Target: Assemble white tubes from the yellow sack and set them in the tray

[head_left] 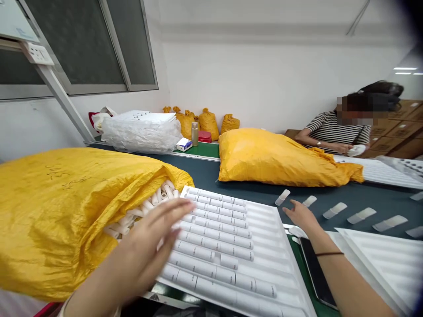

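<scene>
My left hand (153,244), slightly blurred, hovers over the left edge of a white ribbed tray (264,229) with its fingers stretched out. Rows of white printed tubes (214,226) lie end to end in the tray's grooves; its right part shows bare grooves. My right hand (302,215) reaches over the dark belt, thumb and fingers apart. Close to its fingertips lies a small whitish tube with a frosted cap (282,197), and another such tube (309,201) is just behind the hand. Left of the tray, an opened yellow sack (82,198) spills loose white tubes (161,193).
More capped tubes (361,215) line the belt (205,169) to the right. A black phone (317,273) lies under my right forearm, beside stacked white trays (390,251). Another full yellow sack (274,158) rests across the belt. A person (333,132) works at the far right.
</scene>
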Demonstrator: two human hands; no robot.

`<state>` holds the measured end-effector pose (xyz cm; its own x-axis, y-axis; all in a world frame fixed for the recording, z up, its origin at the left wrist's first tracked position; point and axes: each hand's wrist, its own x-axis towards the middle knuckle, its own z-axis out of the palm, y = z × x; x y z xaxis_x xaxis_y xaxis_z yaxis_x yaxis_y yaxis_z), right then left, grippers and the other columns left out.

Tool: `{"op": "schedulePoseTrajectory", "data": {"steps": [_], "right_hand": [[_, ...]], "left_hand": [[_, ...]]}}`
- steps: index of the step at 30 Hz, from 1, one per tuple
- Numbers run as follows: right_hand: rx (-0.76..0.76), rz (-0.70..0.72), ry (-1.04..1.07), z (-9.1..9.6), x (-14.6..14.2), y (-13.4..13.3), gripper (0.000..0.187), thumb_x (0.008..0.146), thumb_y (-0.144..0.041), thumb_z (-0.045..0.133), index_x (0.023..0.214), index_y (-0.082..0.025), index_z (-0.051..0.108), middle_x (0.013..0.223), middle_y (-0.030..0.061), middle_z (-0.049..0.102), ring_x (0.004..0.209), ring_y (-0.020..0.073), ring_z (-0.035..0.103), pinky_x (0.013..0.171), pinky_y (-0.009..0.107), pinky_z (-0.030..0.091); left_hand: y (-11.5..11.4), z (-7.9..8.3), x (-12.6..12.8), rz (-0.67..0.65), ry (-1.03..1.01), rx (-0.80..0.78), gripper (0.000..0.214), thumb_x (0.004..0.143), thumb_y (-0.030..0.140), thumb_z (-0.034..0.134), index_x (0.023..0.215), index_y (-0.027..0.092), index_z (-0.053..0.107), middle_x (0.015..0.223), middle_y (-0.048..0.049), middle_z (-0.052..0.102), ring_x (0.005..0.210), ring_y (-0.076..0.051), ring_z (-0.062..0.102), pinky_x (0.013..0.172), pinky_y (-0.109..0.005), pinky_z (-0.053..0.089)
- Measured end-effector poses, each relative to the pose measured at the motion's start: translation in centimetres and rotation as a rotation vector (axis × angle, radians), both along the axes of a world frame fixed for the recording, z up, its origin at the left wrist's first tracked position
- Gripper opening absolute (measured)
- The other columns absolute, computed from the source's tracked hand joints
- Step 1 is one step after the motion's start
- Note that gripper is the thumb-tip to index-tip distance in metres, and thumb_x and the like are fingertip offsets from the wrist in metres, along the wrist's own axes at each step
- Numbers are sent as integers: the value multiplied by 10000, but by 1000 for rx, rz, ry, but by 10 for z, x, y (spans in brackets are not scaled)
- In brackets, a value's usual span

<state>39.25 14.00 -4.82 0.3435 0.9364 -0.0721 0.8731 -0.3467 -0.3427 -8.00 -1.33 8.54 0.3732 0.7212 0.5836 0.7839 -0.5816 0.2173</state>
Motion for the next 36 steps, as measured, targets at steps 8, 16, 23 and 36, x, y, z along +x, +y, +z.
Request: {"op": "schedulePoseTrajectory", "data": {"steps": [8, 16, 23, 36], "right_hand": [[-125, 655, 246, -5, -70, -188, 304, 840, -380, 550, 1079, -276, 705, 1115, 81, 656, 939, 246, 659, 854, 341, 528], [61, 621, 105, -32, -83, -200, 348, 847, -312, 502, 1089, -210, 728, 1115, 143, 644, 953, 270, 666, 845, 379, 545], [215, 532, 183, -5, -91, -200, 214, 795, -326, 546, 945, -210, 644, 966, 86, 659, 834, 233, 647, 692, 332, 548], [502, 630, 870, 31, -188, -179, 241, 927, -344, 532, 1115, -210, 602, 1000, 59, 627, 820, 161, 598, 732, 301, 533]], "left_hand": [[83, -146, -86, 473, 235, -616, 293, 801, 70, 425, 932, 125, 681, 1022, -152, 679, 954, -271, 640, 851, -381, 482], [66, -169, -92, 584, 280, -526, 232, 928, 182, 447, 1098, 108, 585, 1174, -133, 583, 1140, -247, 534, 986, -455, 407], [72, -158, -90, 525, 174, -538, 182, 875, 272, 592, 958, 116, 639, 1033, -94, 654, 1019, -235, 604, 938, -470, 456], [-12, -103, 43, -194, -375, -121, 286, 904, 238, 542, 1188, 213, 564, 1110, -91, 626, 1072, -204, 579, 943, -384, 481]]}}
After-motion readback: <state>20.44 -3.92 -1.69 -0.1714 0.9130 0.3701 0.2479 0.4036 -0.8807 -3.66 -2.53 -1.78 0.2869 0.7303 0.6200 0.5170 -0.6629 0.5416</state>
